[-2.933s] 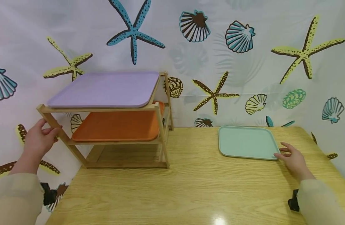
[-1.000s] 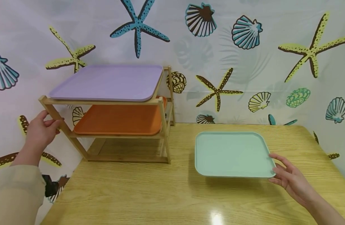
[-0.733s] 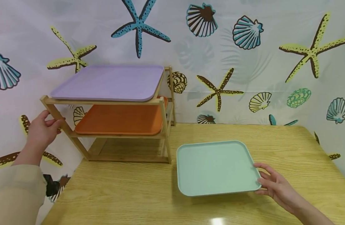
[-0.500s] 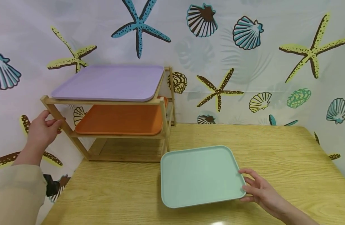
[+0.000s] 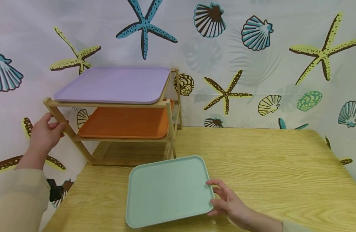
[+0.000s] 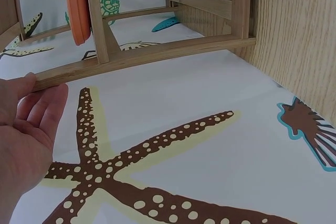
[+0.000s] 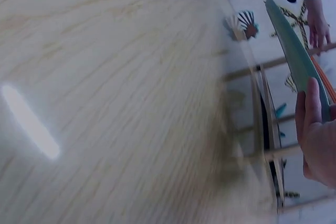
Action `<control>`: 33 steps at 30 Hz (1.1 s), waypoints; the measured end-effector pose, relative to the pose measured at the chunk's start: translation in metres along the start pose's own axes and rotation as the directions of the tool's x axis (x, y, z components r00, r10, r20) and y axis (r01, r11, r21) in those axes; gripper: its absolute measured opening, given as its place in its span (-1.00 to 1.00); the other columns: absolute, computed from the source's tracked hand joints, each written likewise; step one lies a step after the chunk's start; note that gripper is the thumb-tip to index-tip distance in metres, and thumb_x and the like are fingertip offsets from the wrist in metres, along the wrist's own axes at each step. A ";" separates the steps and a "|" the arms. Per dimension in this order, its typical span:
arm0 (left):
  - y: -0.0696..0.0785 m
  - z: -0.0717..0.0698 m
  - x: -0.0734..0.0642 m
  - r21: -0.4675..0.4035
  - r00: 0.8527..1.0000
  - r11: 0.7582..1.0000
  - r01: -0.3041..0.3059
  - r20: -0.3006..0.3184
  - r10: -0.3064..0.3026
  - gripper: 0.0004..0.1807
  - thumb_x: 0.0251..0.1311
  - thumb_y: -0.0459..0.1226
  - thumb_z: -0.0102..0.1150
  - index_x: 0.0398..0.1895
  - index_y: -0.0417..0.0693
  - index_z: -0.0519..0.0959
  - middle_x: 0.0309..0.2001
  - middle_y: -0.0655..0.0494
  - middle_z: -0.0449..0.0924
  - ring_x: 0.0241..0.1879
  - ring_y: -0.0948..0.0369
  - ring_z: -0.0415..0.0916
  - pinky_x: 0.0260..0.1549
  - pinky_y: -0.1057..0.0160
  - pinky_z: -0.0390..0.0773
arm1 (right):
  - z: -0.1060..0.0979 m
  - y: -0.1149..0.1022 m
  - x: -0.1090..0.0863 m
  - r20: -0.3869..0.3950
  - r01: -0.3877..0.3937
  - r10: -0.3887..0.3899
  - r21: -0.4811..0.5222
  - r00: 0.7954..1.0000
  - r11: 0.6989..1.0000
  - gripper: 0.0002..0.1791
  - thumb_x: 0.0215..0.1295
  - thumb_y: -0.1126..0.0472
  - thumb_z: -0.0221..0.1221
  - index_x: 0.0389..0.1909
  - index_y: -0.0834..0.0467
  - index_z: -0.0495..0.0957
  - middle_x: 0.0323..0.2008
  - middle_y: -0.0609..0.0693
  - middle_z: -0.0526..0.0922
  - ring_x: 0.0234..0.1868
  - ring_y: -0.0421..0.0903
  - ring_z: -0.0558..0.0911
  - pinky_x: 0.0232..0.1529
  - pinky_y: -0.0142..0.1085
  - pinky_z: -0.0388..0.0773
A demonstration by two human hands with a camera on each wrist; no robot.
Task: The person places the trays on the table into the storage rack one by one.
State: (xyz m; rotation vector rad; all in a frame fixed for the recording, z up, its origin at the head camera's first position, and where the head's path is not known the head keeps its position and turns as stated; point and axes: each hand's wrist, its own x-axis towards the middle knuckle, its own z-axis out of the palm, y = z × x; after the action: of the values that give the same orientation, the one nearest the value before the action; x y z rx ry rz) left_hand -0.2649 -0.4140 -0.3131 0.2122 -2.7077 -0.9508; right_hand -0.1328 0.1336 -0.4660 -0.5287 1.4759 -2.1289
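Observation:
A pale green tray (image 5: pixel 169 191) is held by its right edge, thumb on top and fingers below, in my right hand (image 5: pixel 228 204). It hovers over the table in front of a wooden rack, its far edge overlapping the rack's foot in the head view. My left hand (image 5: pixel 47 132) grips the front left post of the wooden rack (image 5: pixel 82 149); the left wrist view shows thumb and fingers (image 6: pixel 50 111) on either side of the post. On the rack's top tier lies a lilac tray (image 5: pixel 114 85), and an orange tray (image 5: pixel 125 124) rests on the middle tier.
The rack's bottom tier (image 5: pixel 120 153) has bare slats. A wood-grain table (image 5: pixel 268 161) stretches to the right. Behind and at both sides hangs a white curtain (image 5: pixel 242 80) printed with shells and starfish.
My right hand has lifted the green tray from the table's back right and carried it left and nearer, turning it slightly. My left hand stays on the rack post.

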 end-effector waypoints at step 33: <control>-0.001 0.000 0.001 -0.001 0.999 0.999 0.037 0.012 -0.037 -0.35 0.47 -0.11 -0.11 0.48 -0.23 0.04 0.15 -0.47 0.40 -0.12 -0.19 0.60 -0.54 0.54 0.51 | 0.106 0.055 0.136 -0.382 -0.001 0.060 0.153 0.922 0.988 -0.46 0.27 0.61 0.00 0.23 0.25 0.19 -0.02 0.26 0.34 -0.16 0.06 0.53 -0.26 -0.19 0.67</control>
State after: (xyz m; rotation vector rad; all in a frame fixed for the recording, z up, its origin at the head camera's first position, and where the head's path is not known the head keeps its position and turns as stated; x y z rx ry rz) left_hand -0.2657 -0.4149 -0.3137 0.2578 -2.7236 -0.9667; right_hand -0.1726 -0.0425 -0.4765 -0.0261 1.4901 -2.3916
